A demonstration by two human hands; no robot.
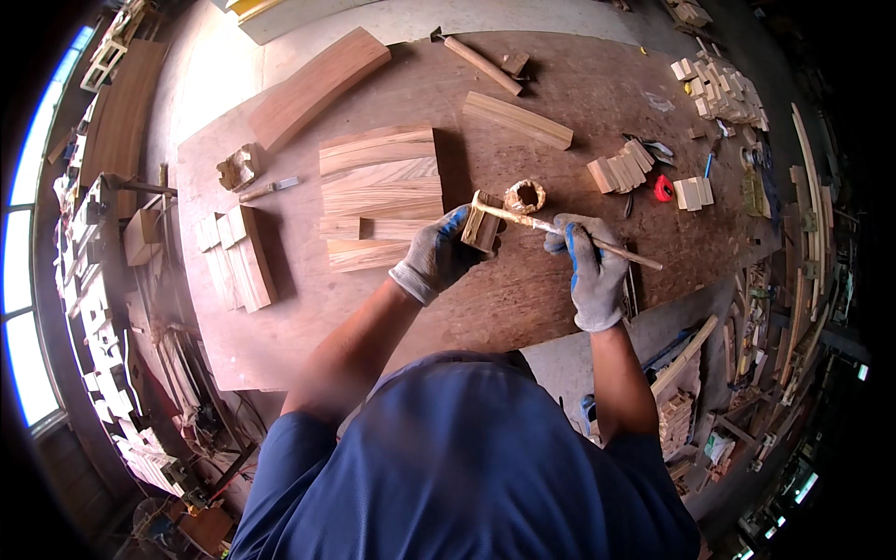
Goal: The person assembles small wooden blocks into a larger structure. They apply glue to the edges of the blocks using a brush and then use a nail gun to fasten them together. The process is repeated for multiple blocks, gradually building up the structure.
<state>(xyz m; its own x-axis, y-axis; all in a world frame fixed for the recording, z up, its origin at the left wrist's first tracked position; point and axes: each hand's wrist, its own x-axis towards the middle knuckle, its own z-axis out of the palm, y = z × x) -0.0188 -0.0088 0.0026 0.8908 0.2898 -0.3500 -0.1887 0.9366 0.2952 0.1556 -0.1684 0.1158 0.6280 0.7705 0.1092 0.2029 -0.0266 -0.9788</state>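
My left hand (pixel 435 258), in a grey and blue work glove, is closed around a small wooden block (pixel 480 232) over the table. In my right hand (pixel 597 273), gloved alike, is a thin wooden stick (pixel 534 223) pointing left. Its far end, coated in something yellowish, lies across the top of the block. Just beyond the stick stands a small round pot (pixel 525 196) with a crusted yellow-brown rim. Left of my left hand, several striped wooden boards (pixel 381 196) lie side by side; a shorter piece rests among them.
On the brown table (pixel 523 299) lie a hammer (pixel 481 63), a long plank (pixel 322 86), a wooden bar (pixel 518 119), a brush (pixel 269 189), a crusted container (pixel 238 168) and upright blocks (pixel 238 257). Small blocks (pixel 621 168), a red tape measure (pixel 664 189) and a block pile (pixel 723 89) are at right.
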